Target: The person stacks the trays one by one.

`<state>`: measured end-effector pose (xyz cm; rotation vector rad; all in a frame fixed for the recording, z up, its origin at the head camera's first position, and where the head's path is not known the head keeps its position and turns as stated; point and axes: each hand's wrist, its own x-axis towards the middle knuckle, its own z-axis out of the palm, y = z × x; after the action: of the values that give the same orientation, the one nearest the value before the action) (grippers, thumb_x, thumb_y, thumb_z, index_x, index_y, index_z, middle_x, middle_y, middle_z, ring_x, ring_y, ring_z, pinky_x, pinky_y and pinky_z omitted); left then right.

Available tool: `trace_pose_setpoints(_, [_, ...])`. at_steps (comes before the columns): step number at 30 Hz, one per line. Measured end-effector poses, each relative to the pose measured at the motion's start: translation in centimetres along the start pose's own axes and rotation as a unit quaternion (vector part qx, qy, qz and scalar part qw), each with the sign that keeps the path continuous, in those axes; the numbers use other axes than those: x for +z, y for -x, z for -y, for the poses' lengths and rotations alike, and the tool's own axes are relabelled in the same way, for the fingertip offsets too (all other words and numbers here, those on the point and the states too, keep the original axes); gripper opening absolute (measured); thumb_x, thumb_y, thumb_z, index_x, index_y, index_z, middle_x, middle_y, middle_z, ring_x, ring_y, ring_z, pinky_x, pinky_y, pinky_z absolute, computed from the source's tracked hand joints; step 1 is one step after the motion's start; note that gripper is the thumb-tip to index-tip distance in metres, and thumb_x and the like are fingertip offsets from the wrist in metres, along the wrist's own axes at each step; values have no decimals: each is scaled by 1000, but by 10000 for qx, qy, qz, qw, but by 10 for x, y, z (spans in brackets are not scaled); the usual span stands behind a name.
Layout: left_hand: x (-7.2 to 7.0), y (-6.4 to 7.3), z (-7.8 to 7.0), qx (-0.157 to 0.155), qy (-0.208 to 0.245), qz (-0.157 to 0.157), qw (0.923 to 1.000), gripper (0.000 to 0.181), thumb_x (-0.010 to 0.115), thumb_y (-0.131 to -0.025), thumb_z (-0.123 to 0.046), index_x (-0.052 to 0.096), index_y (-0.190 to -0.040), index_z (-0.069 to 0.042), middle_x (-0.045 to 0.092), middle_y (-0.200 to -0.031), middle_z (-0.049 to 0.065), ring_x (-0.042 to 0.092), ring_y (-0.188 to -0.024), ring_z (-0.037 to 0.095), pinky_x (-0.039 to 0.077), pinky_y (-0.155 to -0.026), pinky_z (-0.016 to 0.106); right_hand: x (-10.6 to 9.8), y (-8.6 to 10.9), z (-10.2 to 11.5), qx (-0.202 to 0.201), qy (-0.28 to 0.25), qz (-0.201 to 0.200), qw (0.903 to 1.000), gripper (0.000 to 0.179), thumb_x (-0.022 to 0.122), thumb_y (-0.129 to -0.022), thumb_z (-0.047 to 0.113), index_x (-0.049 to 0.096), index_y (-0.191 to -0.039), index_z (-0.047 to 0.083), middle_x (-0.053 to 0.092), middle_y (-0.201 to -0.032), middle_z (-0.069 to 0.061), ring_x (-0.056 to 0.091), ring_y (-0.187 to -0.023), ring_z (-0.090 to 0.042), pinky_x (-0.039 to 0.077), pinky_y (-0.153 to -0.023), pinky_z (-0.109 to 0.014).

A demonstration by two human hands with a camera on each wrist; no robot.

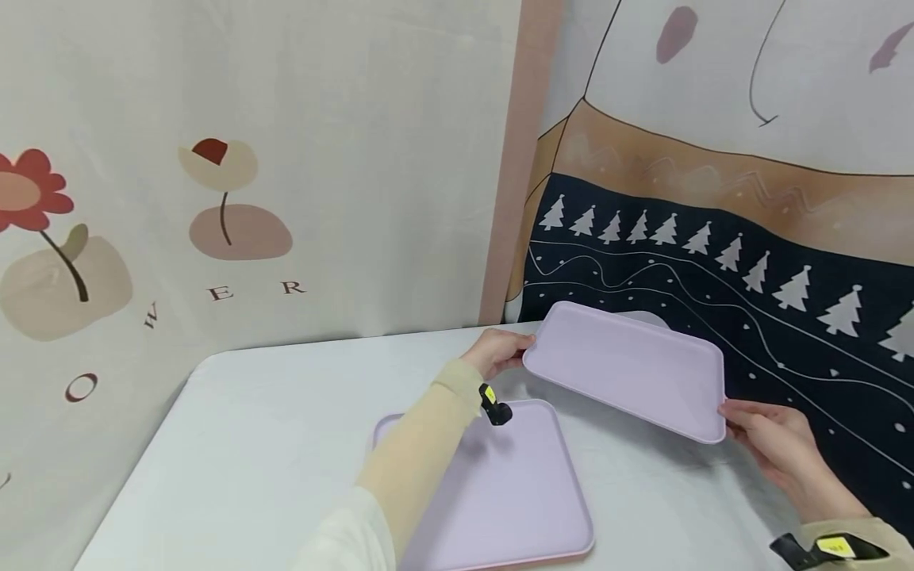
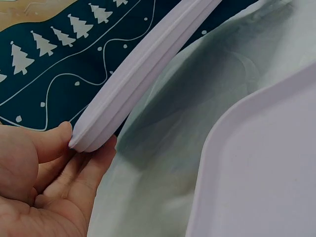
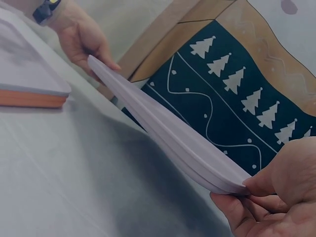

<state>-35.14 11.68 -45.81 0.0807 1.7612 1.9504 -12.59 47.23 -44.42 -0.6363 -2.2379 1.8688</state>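
Note:
Both hands hold a lilac rectangular tray (image 1: pixel 628 369) up and tilted above the back right of the table. My left hand (image 1: pixel 497 351) pinches its left end between thumb and fingers. At the opposite end my right hand (image 1: pixel 774 444) grips the corner, thumb on top and fingers beneath. Layered ridges run along the held tray's edge (image 2: pixel 128 86) in the left wrist view. Under my left forearm a larger lilac tray (image 1: pixel 517 492) lies flat on the table. Below it, the right wrist view shows an orange layer (image 3: pixel 32 98).
A white cloth covers the table (image 1: pixel 250 444). Behind the held tray, a rounded lilac piece (image 1: pixel 646 318) peeks out. A pale curtain with printed flowers (image 1: pixel 385 174) hangs at the back, and a dark cloth with white trees (image 1: pixel 807 349) borders the right side.

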Motion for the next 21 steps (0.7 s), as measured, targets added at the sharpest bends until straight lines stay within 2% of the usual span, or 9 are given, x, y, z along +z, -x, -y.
trace_pose_setpoints(6, [-1, 1, -2, -51, -218, -23, 9997, 24, 75, -98, -2, 74, -118, 11, 76, -101, 10, 66, -85, 16, 64, -84, 29, 2, 3, 1, -112, -278, 71, 9995, 23, 71, -100, 1, 77, -86, 18, 69, -87, 15, 64, -77, -2, 60, -68, -17])
trace_pose_setpoints(10, [-6, 6, -2, -34, -194, 48, 9998, 25, 75, -97, 0, 74, -120, 10, 77, -109, 14, 68, -86, 15, 64, -84, 29, 4, 4, 3, -146, -474, 147, 9987, 26, 71, -99, -1, 78, -84, 20, 70, -87, 14, 65, -76, -3, 60, -67, -17])
trace_pose_setpoints(21, [-30, 32, -7, 18, -80, 175, 9998, 29, 73, -96, 4, 71, -124, 13, 75, -119, 21, 73, -94, 20, 64, -90, 33, 15, 7, 11, -200, -668, 367, 9969, 28, 71, -99, -2, 80, -85, 20, 71, -87, 14, 65, -77, -3, 60, -67, -17])
